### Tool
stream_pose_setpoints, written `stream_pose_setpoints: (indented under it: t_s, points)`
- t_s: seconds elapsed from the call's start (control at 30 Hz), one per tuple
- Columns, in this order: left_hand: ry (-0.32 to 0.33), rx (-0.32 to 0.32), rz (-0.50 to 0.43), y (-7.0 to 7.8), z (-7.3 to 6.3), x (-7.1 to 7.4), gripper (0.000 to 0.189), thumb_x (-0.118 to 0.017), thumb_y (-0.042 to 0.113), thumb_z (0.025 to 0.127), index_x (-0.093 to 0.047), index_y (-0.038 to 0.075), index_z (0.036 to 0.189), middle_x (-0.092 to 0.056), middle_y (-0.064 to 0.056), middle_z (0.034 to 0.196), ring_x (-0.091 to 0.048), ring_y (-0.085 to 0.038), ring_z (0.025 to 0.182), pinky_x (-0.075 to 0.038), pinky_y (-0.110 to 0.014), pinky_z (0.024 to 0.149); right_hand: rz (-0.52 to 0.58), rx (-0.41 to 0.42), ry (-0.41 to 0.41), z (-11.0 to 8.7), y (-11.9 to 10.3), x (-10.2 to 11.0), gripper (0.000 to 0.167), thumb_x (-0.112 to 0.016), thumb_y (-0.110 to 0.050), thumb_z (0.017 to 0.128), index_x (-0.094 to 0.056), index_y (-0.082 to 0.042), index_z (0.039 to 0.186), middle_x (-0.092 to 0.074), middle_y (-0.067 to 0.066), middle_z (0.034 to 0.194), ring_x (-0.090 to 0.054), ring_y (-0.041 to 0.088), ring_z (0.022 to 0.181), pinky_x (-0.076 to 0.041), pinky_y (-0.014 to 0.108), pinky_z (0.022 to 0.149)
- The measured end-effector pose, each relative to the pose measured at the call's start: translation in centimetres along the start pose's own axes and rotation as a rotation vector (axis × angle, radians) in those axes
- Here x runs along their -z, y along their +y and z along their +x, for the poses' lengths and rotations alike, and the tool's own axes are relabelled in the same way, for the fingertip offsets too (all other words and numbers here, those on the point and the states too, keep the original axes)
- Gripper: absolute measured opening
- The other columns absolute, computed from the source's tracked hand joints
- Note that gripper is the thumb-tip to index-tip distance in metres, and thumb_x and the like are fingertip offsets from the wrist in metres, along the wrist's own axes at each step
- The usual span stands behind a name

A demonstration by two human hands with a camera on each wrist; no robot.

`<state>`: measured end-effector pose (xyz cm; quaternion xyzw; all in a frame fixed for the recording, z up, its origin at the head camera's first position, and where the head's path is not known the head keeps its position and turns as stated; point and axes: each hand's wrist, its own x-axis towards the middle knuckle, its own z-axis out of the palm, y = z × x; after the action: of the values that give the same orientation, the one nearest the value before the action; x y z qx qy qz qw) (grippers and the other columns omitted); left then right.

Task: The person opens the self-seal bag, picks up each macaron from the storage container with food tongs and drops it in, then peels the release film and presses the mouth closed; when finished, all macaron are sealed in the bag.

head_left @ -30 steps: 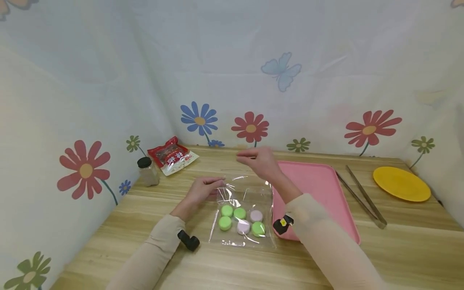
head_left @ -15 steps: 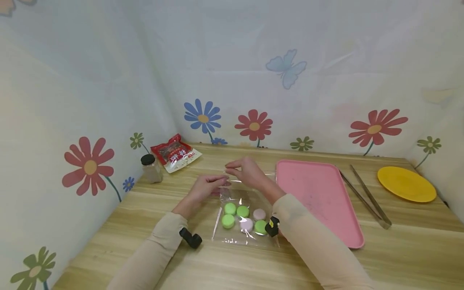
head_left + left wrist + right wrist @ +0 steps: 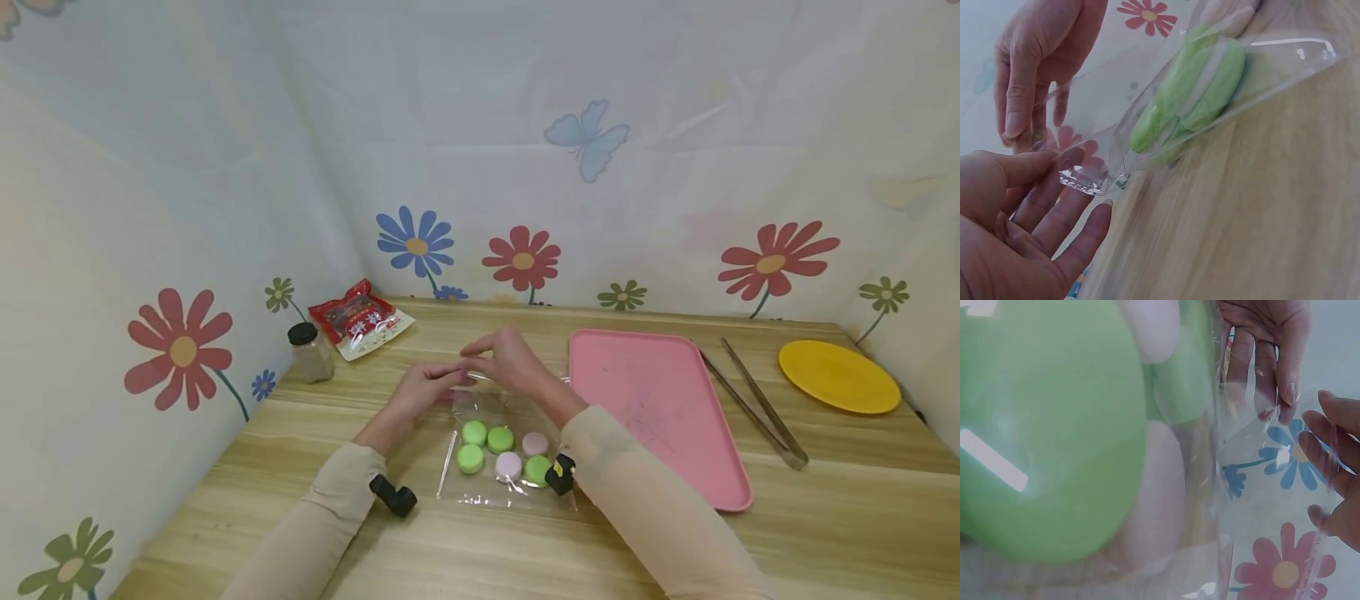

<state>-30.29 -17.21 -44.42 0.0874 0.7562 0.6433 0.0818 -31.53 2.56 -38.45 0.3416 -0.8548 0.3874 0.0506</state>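
Note:
A clear plastic bag (image 3: 491, 406) lies on the wooden table with several green macarons (image 3: 470, 458) and pink macarons (image 3: 507, 467) inside. My left hand (image 3: 422, 390) pinches its far left corner between thumb and index finger, the other fingers spread under the film (image 3: 1082, 178). Close beside it, my right hand (image 3: 510, 360) hovers over the bag's far edge, its fingertips near the left thumb. In the right wrist view, a printed strip (image 3: 1311, 569) along the flap passes right at the right fingers (image 3: 1319, 447), whose tips stand slightly apart.
A pink tray (image 3: 645, 392) sits just right of the bag. Metal tongs (image 3: 776, 423) and a yellow plate (image 3: 836, 377) lie farther right. At the back left are a black-lidded jar (image 3: 310, 357) and a red snack packet (image 3: 360, 321). A flowered curtain (image 3: 450, 125) surrounds the table.
My right hand has come down and left from above the bag's far edge to beside my left hand. The left hand keeps its hold on the corner.

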Motion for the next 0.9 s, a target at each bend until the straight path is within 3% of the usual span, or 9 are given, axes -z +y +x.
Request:
stream_pose_setpoints:
  t_s: [0.2, 0.47, 0.77, 0.9]
  points:
    - [0.007, -0.01, -0.001, -0.1, 0.0, -0.1, 0.035, -0.062, 0.02, 0.101, -0.064, 0.003, 0.131, -0.07, -0.017, 0.117, -0.071, -0.027, 0.103, -0.055, -0.04, 0.093, 0.011, 0.017, 0.029, 0.1, -0.3, -0.5, 0.02, -0.073, -0.01, 0.092, -0.076, -0.001, 0.11, -0.075, 0.009, 0.106, -0.07, 0.022, 0.105, -0.055, 0.034, 0.091]
    - [0.015, 0.003, -0.02, 0.2, -0.2, -0.2, 0.035, -0.063, 0.019, 0.101, -0.064, 0.002, 0.132, -0.069, -0.02, 0.12, -0.071, -0.029, 0.103, -0.056, -0.038, 0.091, 0.056, -0.031, 0.073, 0.0, -0.6, -0.9, 0.017, -0.071, -0.011, 0.094, -0.078, -0.003, 0.107, -0.076, 0.006, 0.101, -0.07, 0.02, 0.103, -0.056, 0.034, 0.091]
    - [-0.023, 0.02, -0.002, 0.2, -0.1, -0.1, 0.032, -0.064, 0.018, 0.099, -0.068, 0.002, 0.127, -0.072, -0.013, 0.117, -0.071, -0.025, 0.103, -0.056, -0.036, 0.09, 0.166, -0.251, 0.165, -0.3, -1.3, -0.4, 0.016, -0.072, -0.021, 0.094, -0.081, -0.009, 0.1, -0.076, 0.002, 0.099, -0.068, 0.018, 0.095, -0.056, 0.034, 0.079]
    - [-0.059, -0.013, 0.04, 0.5, 0.0, 0.0, 0.031, -0.064, 0.019, 0.099, -0.069, 0.002, 0.125, -0.072, -0.012, 0.116, -0.071, -0.026, 0.103, -0.057, -0.037, 0.089, 0.28, -0.4, 0.216, -0.2, -1.1, -0.1, 0.014, -0.072, -0.023, 0.093, -0.081, -0.013, 0.098, -0.075, -0.001, 0.099, -0.066, 0.019, 0.101, -0.054, 0.039, 0.088]
